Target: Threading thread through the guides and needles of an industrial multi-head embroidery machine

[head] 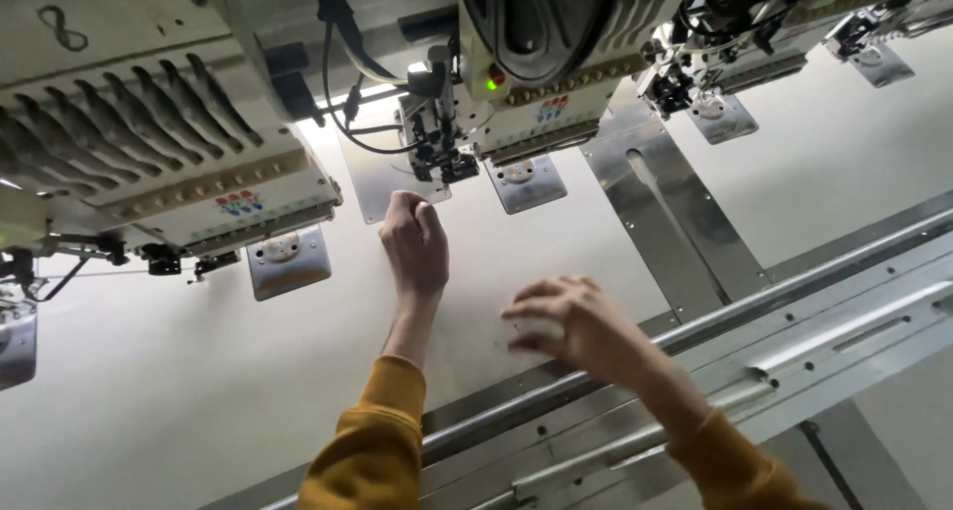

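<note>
My left hand [415, 242] reaches up under the middle embroidery head [516, 83], its fingers curled and pinched just below the needle assembly [437, 143]; whether it holds a thread I cannot tell. My right hand [566, 321] rests lower on the white table surface [199, 371], fingers bent over a small white object that is mostly hidden. Both arms wear mustard-yellow sleeves.
A row of embroidery machine heads runs across the top, one at the left [169, 163] and one at the right [735, 34]. Metal needle plates [288, 262] sit below each. A metal rail frame [794, 312] crosses the lower right.
</note>
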